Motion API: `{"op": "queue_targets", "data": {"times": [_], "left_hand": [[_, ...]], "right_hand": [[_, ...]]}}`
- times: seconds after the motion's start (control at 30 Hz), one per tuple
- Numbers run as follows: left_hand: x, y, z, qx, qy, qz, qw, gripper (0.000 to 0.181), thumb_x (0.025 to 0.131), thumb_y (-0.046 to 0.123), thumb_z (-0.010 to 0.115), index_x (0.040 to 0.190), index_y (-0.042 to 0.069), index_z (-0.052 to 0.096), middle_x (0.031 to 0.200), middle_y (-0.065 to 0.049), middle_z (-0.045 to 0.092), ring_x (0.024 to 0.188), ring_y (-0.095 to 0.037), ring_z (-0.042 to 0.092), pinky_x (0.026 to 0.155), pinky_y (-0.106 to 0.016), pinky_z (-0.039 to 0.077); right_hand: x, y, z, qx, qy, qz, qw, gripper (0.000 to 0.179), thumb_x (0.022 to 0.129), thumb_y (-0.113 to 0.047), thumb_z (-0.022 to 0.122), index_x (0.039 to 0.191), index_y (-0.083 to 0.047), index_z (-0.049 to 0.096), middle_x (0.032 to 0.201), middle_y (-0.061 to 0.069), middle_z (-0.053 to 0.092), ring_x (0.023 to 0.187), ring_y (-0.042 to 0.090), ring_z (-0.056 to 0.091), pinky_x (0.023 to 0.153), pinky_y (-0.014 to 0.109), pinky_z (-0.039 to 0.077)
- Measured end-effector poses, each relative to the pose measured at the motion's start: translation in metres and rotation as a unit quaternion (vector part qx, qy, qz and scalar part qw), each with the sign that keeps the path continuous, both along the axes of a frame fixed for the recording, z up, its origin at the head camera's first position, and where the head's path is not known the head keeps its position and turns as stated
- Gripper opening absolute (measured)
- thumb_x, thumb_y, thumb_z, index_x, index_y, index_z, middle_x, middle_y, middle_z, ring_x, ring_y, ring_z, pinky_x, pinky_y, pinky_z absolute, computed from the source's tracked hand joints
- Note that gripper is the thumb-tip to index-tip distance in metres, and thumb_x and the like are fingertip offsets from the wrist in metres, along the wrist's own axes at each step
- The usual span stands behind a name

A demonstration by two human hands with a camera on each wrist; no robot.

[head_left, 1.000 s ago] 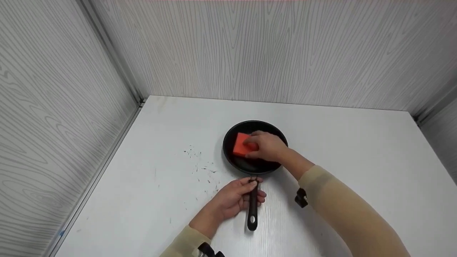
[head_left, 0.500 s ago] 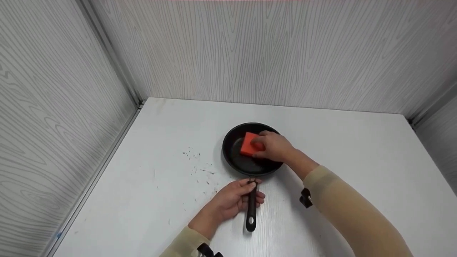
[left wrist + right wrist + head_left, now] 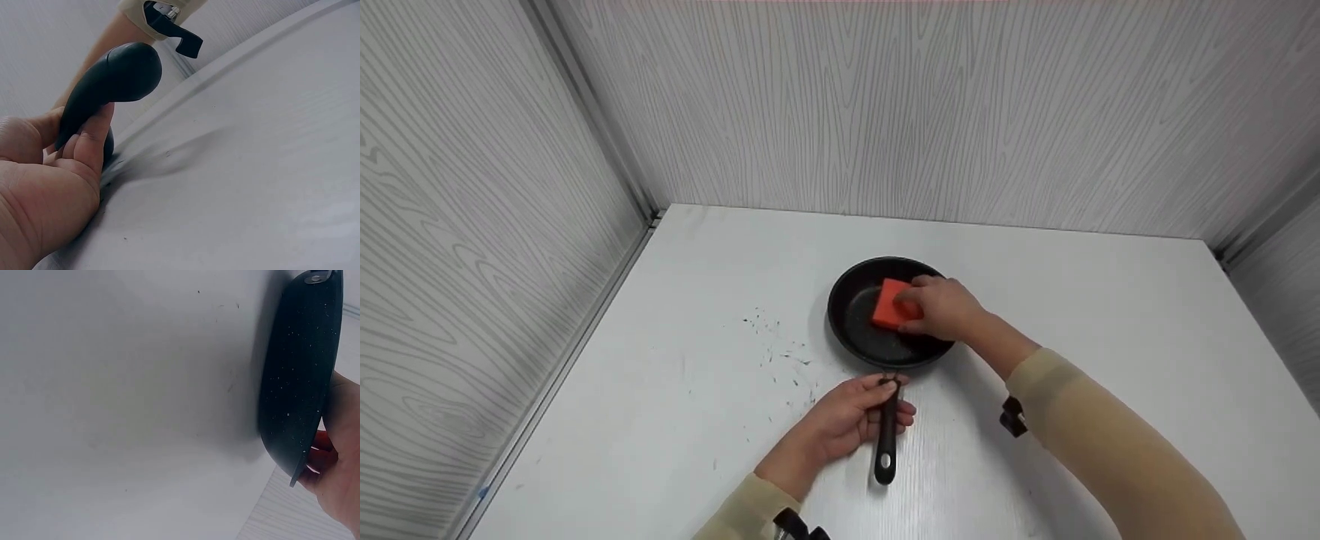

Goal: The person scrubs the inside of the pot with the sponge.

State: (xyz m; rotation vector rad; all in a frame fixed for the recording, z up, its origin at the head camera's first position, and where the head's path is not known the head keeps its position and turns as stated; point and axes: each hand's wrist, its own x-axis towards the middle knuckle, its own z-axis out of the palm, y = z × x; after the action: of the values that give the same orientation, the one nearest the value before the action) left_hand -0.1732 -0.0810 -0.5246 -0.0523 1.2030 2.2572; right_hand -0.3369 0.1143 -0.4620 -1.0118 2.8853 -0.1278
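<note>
A black frying pan point(image 3: 859, 330) sits on the white table in the head view, its handle point(image 3: 886, 442) pointing toward the person. My left hand point(image 3: 847, 420) grips that handle near the pan, thumb on top and fingers beneath. In the left wrist view the same hand point(image 3: 50, 185) curls around the dark handle point(image 3: 112, 73). Inside the pan, toward its right side, my right hand point(image 3: 949, 309) pinches a red-orange sponge point(image 3: 889, 304) against the bottom. From the right wrist, the pan's outer wall point(image 3: 298, 365) hides most of the sponge and part of the hand point(image 3: 344, 455).
Dark crumbs and smears point(image 3: 780, 352) are scattered on the white table point(image 3: 660, 405) left of the pan. Wood-grain panels point(image 3: 840, 112) stand at the back and on both sides of the table.
My right hand has slid the sponge rightward across the pan's bottom, baring more of its left side. The left hand stays on the handle, and the pan has barely shifted.
</note>
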Motion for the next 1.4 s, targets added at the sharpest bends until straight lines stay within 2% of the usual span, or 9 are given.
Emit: {"op": "queue_targets", "data": {"times": [0.4,0.77,1.0,1.23,1.4], "left_hand": [[0.000,-0.001,0.000,-0.003,-0.001,-0.001,1.0000,0.035,0.110,0.016,0.060,0.141,-0.001,0.061,0.101,-0.017,0.076,0.090,-0.022,0.077,0.089,-0.041,0.064],[0.000,-0.001,0.001,-0.006,0.007,-0.006,0.9999,0.040,0.110,0.015,0.059,0.145,-0.005,0.056,0.101,-0.015,0.077,0.090,-0.021,0.077,0.090,-0.040,0.063],[0.000,0.000,0.001,-0.010,0.009,-0.006,0.9999,0.039,0.110,0.015,0.059,0.144,-0.005,0.057,0.101,-0.016,0.076,0.090,-0.021,0.077,0.090,-0.040,0.063],[0.000,0.000,0.001,-0.004,0.006,-0.005,1.0000,0.038,0.110,0.016,0.060,0.143,-0.004,0.059,0.101,-0.017,0.076,0.090,-0.022,0.077,0.090,-0.040,0.064],[0.000,-0.001,0.001,-0.001,0.000,-0.002,1.0000,0.036,0.109,0.016,0.060,0.141,-0.002,0.061,0.101,-0.017,0.076,0.089,-0.022,0.077,0.090,-0.041,0.064]], "right_hand": [[0.009,0.007,0.003,0.018,0.009,0.008,0.9998,0.049,0.094,-0.046,0.081,0.132,-0.016,0.073,0.138,0.021,0.064,0.120,0.039,0.065,0.104,0.059,0.049],[0.019,0.013,0.003,0.006,0.014,0.021,0.9997,0.049,0.093,-0.046,0.082,0.131,-0.015,0.073,0.137,0.022,0.064,0.124,0.039,0.064,0.109,0.071,0.043],[0.025,0.016,0.002,-0.004,0.013,0.020,0.9997,0.047,0.093,-0.046,0.083,0.128,-0.016,0.075,0.134,0.020,0.067,0.121,0.037,0.065,0.107,0.068,0.046],[0.028,0.018,0.002,-0.044,-0.002,0.025,0.9987,0.049,0.093,-0.047,0.082,0.130,-0.017,0.075,0.134,0.018,0.067,0.121,0.036,0.065,0.104,0.063,0.050],[0.028,0.023,0.011,-0.094,-0.015,0.022,0.9952,0.047,0.093,-0.044,0.082,0.131,-0.018,0.074,0.138,0.019,0.065,0.120,0.040,0.065,0.104,0.059,0.051]]}}
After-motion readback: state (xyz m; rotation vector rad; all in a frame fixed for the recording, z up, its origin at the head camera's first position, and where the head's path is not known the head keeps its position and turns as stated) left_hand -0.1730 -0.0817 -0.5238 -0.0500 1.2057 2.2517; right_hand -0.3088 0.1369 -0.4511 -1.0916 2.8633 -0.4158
